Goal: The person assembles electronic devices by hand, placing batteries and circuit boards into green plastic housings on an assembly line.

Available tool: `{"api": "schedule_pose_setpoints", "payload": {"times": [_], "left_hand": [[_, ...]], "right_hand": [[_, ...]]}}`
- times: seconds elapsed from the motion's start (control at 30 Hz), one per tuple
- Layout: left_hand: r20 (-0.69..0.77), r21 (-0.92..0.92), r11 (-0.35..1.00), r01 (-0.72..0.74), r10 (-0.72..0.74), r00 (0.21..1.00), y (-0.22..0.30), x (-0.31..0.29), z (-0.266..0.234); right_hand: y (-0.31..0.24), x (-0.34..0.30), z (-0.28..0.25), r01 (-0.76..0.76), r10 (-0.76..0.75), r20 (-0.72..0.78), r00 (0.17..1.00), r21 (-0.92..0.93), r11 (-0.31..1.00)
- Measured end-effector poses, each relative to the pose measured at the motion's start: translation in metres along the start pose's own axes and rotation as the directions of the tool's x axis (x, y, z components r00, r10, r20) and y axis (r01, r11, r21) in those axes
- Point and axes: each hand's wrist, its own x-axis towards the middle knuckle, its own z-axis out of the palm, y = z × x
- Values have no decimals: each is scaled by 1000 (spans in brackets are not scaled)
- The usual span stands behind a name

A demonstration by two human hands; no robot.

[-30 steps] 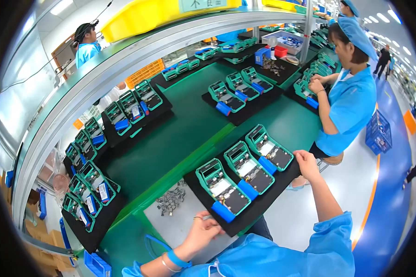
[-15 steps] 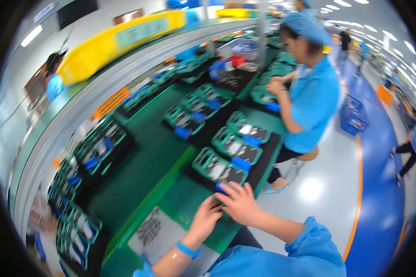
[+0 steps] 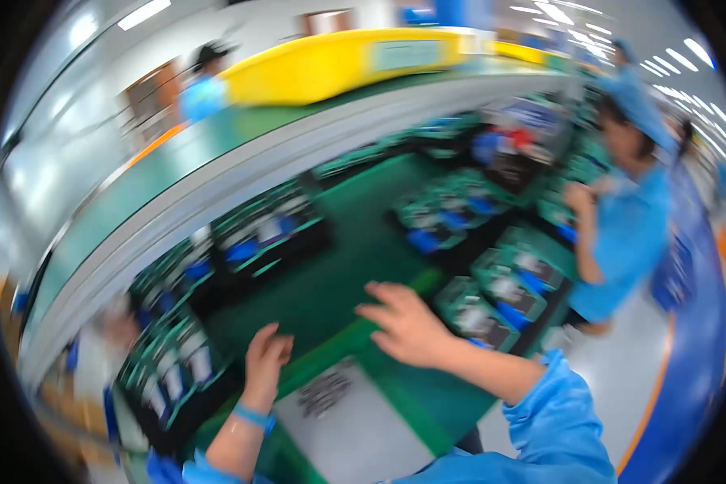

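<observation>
Both my hands are raised over the green workbench, well apart from each other. My left hand [image 3: 264, 367], with a blue band at the wrist, has its fingers loosely bent and apart, and nothing shows in it. Fingers spread, my right hand [image 3: 409, 327] reaches over the bench beside the green cases, also with nothing in it. Between and below the hands lies a pale grey sheet [image 3: 363, 440] bearing a pile of small dark parts [image 3: 325, 389]. Green cases with blue and white contents [image 3: 469, 310] sit just right of my right hand, slightly blurred.
More green cases [image 3: 169, 367] stand on black trays at the left, with others [image 3: 258, 230] behind. A metal rail [image 3: 218, 181] and a shelf with a yellow bin [image 3: 339, 64] run along the far side. A co-worker in blue [image 3: 629, 230] is at the right.
My hands, close together near the front cases before, have moved apart and to the left, and their fingers have spread. The view has swung left.
</observation>
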Motion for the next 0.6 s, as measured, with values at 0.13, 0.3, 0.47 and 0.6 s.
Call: {"api": "schedule_pose_setpoints", "payload": {"times": [0.13, 0.3, 0.47, 0.6], "left_hand": [[-392, 37, 996, 79, -58, 918, -28, 53, -35], [-548, 144, 990, 12, 70, 833, -55, 92, -68], [-600, 355, 932, 70, 171, 781, -45, 147, -54], [-654, 293, 951, 101, 122, 747, -37, 176, -52]], "right_hand": [[55, 56, 79, -147, 145, 30, 989, 112, 983], [124, 101, 181, -494, 546, -157, 823, 276, 824], [147, 146, 205, -570, 619, -156, 769, 268, 776], [171, 167, 212, -638, 698, -92, 710, 335, 693]]}}
